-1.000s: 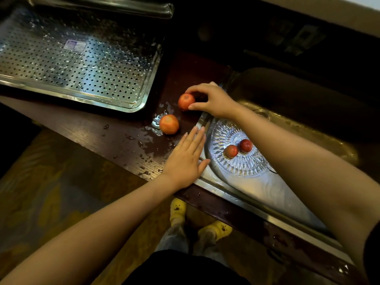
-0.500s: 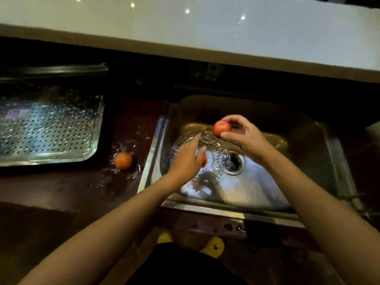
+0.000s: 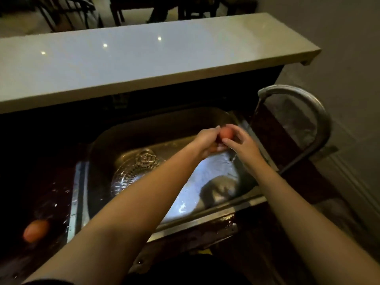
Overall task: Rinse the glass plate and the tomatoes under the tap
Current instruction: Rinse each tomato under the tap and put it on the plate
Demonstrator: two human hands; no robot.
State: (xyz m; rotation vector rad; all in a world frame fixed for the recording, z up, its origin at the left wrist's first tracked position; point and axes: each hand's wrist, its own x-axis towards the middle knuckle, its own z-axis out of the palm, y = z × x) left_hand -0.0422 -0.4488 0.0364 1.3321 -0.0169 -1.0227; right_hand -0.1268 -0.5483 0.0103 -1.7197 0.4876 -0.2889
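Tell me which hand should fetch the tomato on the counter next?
Left, probably. The left hand and right hand share the held tomato, but the counter tomato lies on the left side.

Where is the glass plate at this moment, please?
In the head view, the glass plate lies in the left half of the sink, partly under the left forearm, left of the held tomato.

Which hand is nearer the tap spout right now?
Right. The right hand is below the tap spout, on the spout side of the tomato both hands hold; the left hand is on the tomato's other side, farther from the spout.
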